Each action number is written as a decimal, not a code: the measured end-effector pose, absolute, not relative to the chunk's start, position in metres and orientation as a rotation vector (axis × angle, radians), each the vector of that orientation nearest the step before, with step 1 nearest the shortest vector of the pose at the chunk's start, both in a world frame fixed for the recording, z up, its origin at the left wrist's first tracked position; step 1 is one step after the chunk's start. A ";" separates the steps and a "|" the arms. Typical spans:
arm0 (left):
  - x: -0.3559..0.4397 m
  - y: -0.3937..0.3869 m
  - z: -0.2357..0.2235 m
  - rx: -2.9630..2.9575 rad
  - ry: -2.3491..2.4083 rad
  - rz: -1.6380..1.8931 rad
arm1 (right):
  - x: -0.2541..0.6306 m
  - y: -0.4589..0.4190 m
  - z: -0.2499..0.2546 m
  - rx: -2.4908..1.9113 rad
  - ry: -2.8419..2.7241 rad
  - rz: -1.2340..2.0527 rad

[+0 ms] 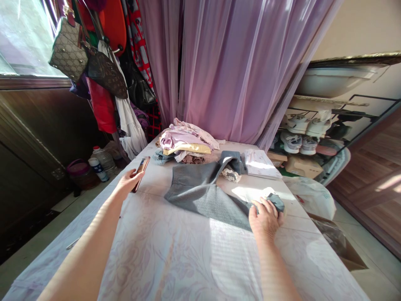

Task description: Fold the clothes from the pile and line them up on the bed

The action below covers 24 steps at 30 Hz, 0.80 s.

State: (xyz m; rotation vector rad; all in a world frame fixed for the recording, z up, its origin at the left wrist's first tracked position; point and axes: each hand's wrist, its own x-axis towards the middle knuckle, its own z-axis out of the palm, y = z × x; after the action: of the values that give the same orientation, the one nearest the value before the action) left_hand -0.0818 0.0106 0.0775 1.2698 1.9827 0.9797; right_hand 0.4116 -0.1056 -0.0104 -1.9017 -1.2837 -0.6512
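on the floral cover, grey trousers run rightward to the right hand.

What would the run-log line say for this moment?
left hand: holds phone in brown case | right hand: on end of gray knit garment | surface: floral-covered table | behind: clothes pile

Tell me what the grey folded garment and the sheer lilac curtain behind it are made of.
The grey folded garment looks like matte cotton knit or fleece; its surface seems soft and fuzzy. The sheer lilac curtain seems to be thin synthetic voile, since light shows through it; the exact fibre cannot be told.
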 end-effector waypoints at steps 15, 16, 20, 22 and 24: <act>0.005 -0.041 0.060 0.464 0.560 1.175 | 0.415 -0.106 -0.015 -1.865 -1.289 -0.725; 0.004 -0.040 0.059 0.460 0.553 1.173 | 0.415 -0.106 -0.015 -1.861 -1.288 -0.732; 0.001 -0.040 0.056 0.515 0.536 1.184 | 0.417 -0.105 -0.017 -1.836 -1.303 -0.752; 0.001 -0.040 0.054 0.549 0.496 1.183 | 0.418 -0.105 -0.018 -1.817 -1.298 -0.755; 0.001 -0.040 0.053 0.539 0.429 1.181 | 0.419 -0.104 -0.019 -1.804 -1.294 -0.760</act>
State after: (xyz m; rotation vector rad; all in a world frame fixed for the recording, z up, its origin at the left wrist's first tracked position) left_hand 0.0007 -0.0400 0.0530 0.5386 0.4289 1.1813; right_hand 0.4187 -0.1043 -0.0192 -1.8043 -1.2938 -0.7602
